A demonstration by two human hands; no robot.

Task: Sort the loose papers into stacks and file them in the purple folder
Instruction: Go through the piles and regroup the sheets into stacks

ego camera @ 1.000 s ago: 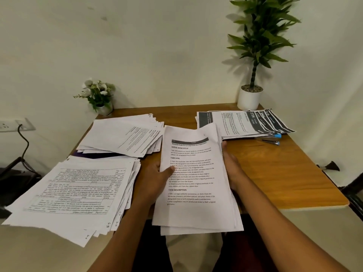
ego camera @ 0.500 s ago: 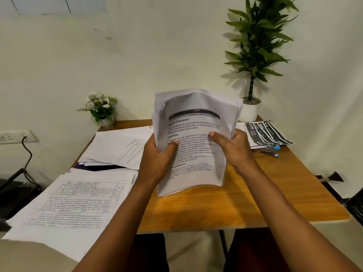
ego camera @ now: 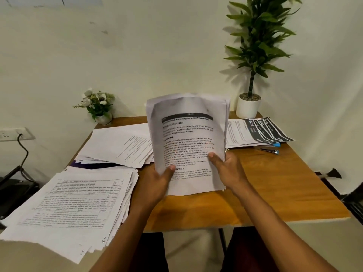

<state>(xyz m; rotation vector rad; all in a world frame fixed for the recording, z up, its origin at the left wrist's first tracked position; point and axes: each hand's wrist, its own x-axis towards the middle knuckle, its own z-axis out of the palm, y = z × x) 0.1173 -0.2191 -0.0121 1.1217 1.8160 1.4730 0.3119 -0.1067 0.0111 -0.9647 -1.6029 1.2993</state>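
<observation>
While left hand (ego camera: 155,183), right hand (ego camera: 229,171) hold sheaf (ego camera: 188,134) | purple folder (ego camera: 94,166) under papers (ego camera: 117,146)

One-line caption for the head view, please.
Left hand and right hand grip a stack of printed papers upright over the wooden table, amid a near-left pile, a far-left pile and a far-right pile.

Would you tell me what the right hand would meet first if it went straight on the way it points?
The right hand has the upright sheaf in its grip; past it, probably the spread white pile, though the sheaf hides that stretch.
</observation>
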